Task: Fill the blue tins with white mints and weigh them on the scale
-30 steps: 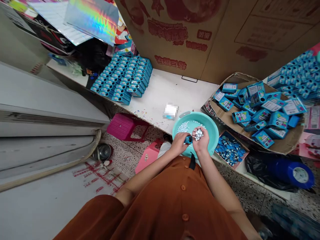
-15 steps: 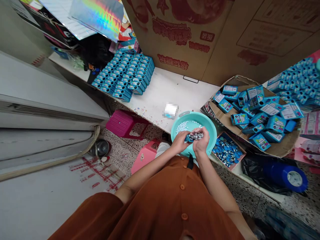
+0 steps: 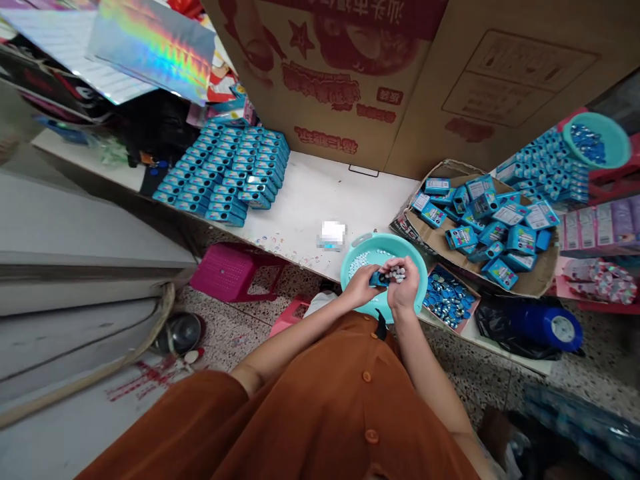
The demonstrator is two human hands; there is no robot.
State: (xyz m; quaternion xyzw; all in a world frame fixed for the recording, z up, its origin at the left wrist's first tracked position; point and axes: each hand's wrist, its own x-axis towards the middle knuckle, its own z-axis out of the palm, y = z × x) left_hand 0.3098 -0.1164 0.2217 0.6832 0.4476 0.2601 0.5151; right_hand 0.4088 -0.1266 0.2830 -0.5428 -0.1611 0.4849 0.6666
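Over a turquoise basin (image 3: 423, 287), my left hand (image 3: 361, 288) grips a small blue box (image 3: 379, 279) whose dark opening faces my other palm. My right hand (image 3: 404, 288) is cupped around several small whitish pellets (image 3: 399, 273), tilted against the box's open end. More white pellets (image 3: 358, 263) lie loose on the basin's floor. Part of the box is covered by my left fingers.
Rows of blue boxes (image 3: 225, 173) stand at the left of the white table (image 3: 320, 187). At right, a cut-down carton (image 3: 537, 283) holds loose blue boxes, beside a tray of blue caps (image 3: 450, 300). A large cardboard box (image 3: 370, 87) rises behind. A magenta stool (image 3: 225, 272) stands below left.
Fewer pellets show in my right palm than before, and the box's dark opening is more visible. My view has shifted, so the scene sits further left.
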